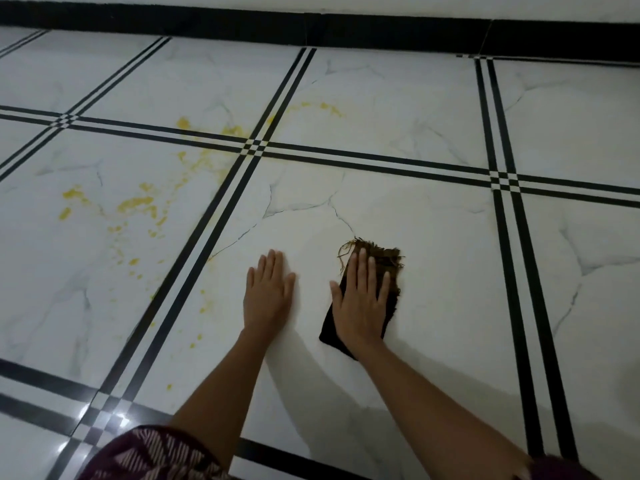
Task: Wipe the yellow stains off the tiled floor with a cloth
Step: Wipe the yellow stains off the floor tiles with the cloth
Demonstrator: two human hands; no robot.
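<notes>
**Brown cloth pinned flat under the right palm, stains off to the left**

White marble-look tiled floor [398, 209] with double black border lines fills the room up to a black skirting band [242, 26] along the far wall. The person leans forward over it with both bare arms stretched out.

The right hand [360, 299] lies palm down, fingers spread, on top of a dark brown frayed cloth [388, 265]. Its grip is not closed round the fabric; the hand presses it flat against the tile, and loose threads stick out at the cloth's far end beyond the fingertips.

The left hand [268, 292] rests just beside it, open and flat on the bare tile, fingers together, holding nothing.

The yellow stains [135, 202] sit well apart from the cloth, on the neighbouring tile to the left: blotches and small drops scattered across it, with more trailing over the crossing of the black lines and onto the tile beyond. The tile under the hands looks clean.

A patterned maroon sleeve or garment [152, 455] shows at the bottom edge.
</notes>
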